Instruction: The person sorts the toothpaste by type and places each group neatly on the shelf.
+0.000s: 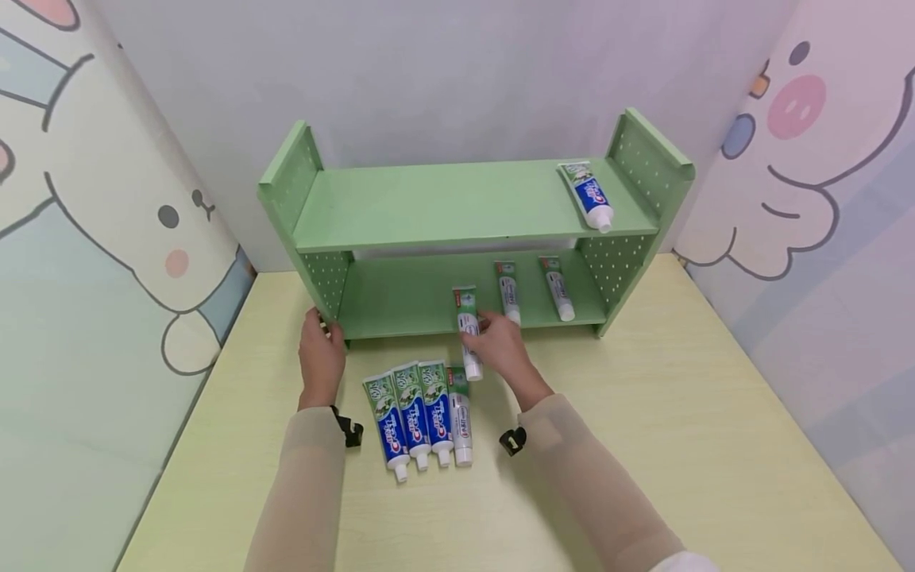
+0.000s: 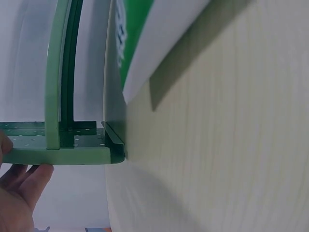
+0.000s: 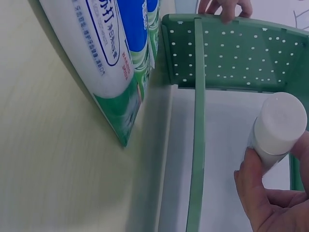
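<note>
My right hand (image 1: 498, 343) pinches a white and green toothpaste tube (image 1: 468, 324) near its middle, cap toward me, at the front edge of the lower shelf. Its white cap (image 3: 281, 121) shows large in the right wrist view. On the left, my other hand (image 1: 321, 357) grips the side panel of the green two-tier rack (image 1: 400, 205), thumb and fingers about its front edge (image 2: 79, 156). Below the rack, three blue and green toothpaste tubes (image 1: 389, 425) lie side by side on the table, with one white and green tube (image 1: 461, 417) at their right.
Two white and green tubes, one left (image 1: 508, 290) and one right (image 1: 556, 287), lie on the lower shelf. A blue and green tube (image 1: 588, 195) rests at the upper shelf's right end. The pale wooden table (image 1: 715, 445) meets cartoon-printed walls (image 1: 472, 79) behind and beside the rack.
</note>
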The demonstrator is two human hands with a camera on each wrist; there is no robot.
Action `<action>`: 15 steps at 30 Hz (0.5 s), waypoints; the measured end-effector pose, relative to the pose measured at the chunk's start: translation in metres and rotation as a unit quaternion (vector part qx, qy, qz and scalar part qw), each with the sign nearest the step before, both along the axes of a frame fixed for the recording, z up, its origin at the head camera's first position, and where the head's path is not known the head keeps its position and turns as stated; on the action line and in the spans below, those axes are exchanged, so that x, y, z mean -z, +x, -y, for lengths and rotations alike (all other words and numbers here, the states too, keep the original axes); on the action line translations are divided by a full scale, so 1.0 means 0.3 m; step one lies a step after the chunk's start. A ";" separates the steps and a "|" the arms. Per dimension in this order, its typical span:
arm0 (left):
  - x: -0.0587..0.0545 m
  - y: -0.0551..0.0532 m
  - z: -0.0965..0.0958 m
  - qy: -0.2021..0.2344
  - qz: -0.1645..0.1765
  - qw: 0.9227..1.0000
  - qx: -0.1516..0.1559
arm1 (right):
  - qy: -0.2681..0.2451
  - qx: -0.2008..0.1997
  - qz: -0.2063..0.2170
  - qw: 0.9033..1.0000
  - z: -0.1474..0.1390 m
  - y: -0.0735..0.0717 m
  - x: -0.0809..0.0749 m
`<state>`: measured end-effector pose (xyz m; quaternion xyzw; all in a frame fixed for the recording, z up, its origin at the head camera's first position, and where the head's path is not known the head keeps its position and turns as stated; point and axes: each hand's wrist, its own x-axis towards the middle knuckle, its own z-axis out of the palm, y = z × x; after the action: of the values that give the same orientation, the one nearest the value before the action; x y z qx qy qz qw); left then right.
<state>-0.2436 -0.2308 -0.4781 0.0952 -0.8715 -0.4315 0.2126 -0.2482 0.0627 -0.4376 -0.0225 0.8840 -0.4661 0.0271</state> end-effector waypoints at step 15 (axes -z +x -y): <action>-0.006 0.005 -0.003 -0.001 0.002 1.000 -0.002 | 0.006 0.011 -0.013 1.000 0.026 -0.098 -0.012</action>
<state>-0.2421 -0.2300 -0.4764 0.0979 -0.8718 -0.4304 0.2124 -0.2777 0.0550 -0.4340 -0.0189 0.8871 -0.4610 0.0108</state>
